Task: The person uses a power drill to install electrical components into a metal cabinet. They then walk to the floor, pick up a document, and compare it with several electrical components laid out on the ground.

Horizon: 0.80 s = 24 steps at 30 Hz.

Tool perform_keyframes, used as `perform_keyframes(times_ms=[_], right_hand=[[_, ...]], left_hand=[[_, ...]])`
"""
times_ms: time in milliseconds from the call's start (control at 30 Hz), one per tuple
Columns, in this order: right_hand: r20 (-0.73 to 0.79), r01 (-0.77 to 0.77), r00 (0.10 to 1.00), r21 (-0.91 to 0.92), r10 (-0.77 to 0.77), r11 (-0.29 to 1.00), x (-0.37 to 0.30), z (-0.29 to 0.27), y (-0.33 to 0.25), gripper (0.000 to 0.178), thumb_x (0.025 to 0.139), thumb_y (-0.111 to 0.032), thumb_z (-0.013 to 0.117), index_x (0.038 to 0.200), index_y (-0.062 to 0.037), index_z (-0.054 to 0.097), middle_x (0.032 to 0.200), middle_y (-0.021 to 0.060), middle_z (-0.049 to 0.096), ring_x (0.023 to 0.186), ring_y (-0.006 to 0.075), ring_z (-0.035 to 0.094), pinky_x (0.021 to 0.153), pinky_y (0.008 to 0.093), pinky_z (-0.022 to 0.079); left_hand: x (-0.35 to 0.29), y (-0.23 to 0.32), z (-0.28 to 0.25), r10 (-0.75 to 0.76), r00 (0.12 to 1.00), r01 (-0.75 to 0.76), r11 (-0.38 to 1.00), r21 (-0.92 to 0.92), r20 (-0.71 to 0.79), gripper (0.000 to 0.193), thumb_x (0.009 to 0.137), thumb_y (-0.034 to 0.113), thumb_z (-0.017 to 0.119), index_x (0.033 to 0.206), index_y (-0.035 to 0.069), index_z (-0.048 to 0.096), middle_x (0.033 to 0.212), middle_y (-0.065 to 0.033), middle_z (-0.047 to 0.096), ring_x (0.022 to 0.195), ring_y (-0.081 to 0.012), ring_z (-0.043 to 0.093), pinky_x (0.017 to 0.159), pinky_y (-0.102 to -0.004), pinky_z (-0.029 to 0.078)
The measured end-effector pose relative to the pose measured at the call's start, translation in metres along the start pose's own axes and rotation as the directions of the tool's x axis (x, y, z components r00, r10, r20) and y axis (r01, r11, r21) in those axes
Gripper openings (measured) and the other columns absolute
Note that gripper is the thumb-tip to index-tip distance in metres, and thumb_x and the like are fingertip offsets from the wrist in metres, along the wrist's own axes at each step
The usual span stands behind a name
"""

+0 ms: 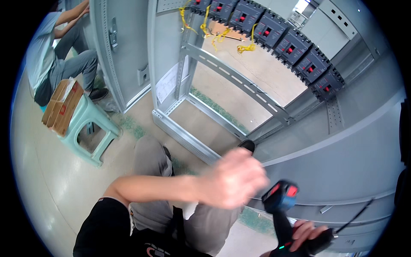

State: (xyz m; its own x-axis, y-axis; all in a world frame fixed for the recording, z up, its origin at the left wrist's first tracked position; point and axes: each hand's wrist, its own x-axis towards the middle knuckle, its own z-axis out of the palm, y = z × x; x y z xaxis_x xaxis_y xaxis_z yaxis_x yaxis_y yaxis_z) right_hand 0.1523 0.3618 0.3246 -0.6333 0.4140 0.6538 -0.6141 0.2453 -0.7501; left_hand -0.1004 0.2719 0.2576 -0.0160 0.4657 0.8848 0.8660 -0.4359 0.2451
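My left hand (235, 177) is raised in front of the cabinet's lower frame, blurred by motion. Its fingers look curled in; anything inside them is hidden. Low on the right, my right hand (306, 233) is wrapped round a cordless drill (282, 227). The drill's battery (280, 196), black and blue with red patches, points up, and a long thin dark bit (355, 216) sticks out to the upper right. Ahead stands an open grey metal cabinet (188, 139). Across its upper part runs a row of several dark circuit breakers (267, 31) with red toggles.
Yellow cords (246, 48) dangle from some breakers. A slotted crossbar (239, 83) spans the cabinet frame. At left, a pale green plastic stool (92, 128) carries an open cardboard box (64, 107). Beyond it another person (64, 60) sits by a cabinet door (124, 51).
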Motion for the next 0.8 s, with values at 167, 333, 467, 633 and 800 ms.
perform_keyframes(times_ms=[167,333,467,633,800], right_hand=[[-0.421,-0.775,0.559,0.039,0.714,0.631,-0.088,-0.016,0.029,0.048,0.063,-0.033,0.064,0.087,0.0069,0.053,0.075,0.0153,0.061,0.069,0.0249,0.058,0.069,0.0370,0.047],[-0.426,-0.885,-0.125,0.457,0.896,0.093,-0.261,-0.072,0.153,0.032,0.077,-0.023,0.067,0.092,0.0037,0.057,0.076,0.0091,0.059,0.064,0.0181,0.059,0.060,0.0314,0.050],[-0.376,-0.897,-0.367,0.385,0.851,-0.217,-0.399,-0.081,0.214,0.034,0.068,-0.026,0.072,0.083,0.0030,0.063,0.073,0.0078,0.061,0.062,0.0165,0.058,0.056,0.0307,0.048],[-0.356,-0.875,-0.431,0.388,0.829,-0.288,-0.482,-0.064,0.213,0.048,0.063,-0.034,0.074,0.090,0.0040,0.063,0.084,0.0107,0.063,0.071,0.0199,0.062,0.063,0.0354,0.052],[-0.364,-0.854,-0.514,0.309,0.777,-0.419,-0.514,-0.035,0.239,0.048,0.073,-0.034,0.069,0.098,0.0070,0.064,0.093,0.0117,0.063,0.080,0.0201,0.059,0.072,0.0342,0.048]], left_hand=[[-0.136,-0.112,-0.071,-0.652,0.736,0.512,0.712,0.481,0.182,0.024,0.076,0.013,0.062,0.097,0.001,0.061,0.091,-0.0179,0.060,0.089,-0.0355,0.057,0.080,-0.0433,0.044],[-0.173,-0.113,-0.101,-0.863,0.443,0.648,0.496,0.578,0.244,0.018,0.077,0.018,0.061,0.078,0.001,0.066,0.080,-0.0163,0.063,0.080,-0.0344,0.059,0.072,-0.0415,0.046],[-0.180,-0.110,-0.093,-0.893,0.420,0.653,0.421,0.630,0.162,0.018,0.077,0.017,0.062,0.078,0.000,0.066,0.082,-0.0157,0.064,0.082,-0.0345,0.059,0.074,-0.0411,0.046],[-0.188,-0.110,-0.078,-0.868,0.475,0.630,0.449,0.634,0.144,0.019,0.081,0.016,0.060,0.081,-0.003,0.065,0.078,-0.0198,0.062,0.075,-0.0368,0.060,0.067,-0.0413,0.046],[-0.172,-0.098,-0.086,-0.903,0.407,0.583,0.375,0.721,0.140,0.020,0.080,0.018,0.059,0.081,-0.001,0.066,0.078,-0.0201,0.063,0.074,-0.0382,0.060,0.067,-0.0434,0.046]])
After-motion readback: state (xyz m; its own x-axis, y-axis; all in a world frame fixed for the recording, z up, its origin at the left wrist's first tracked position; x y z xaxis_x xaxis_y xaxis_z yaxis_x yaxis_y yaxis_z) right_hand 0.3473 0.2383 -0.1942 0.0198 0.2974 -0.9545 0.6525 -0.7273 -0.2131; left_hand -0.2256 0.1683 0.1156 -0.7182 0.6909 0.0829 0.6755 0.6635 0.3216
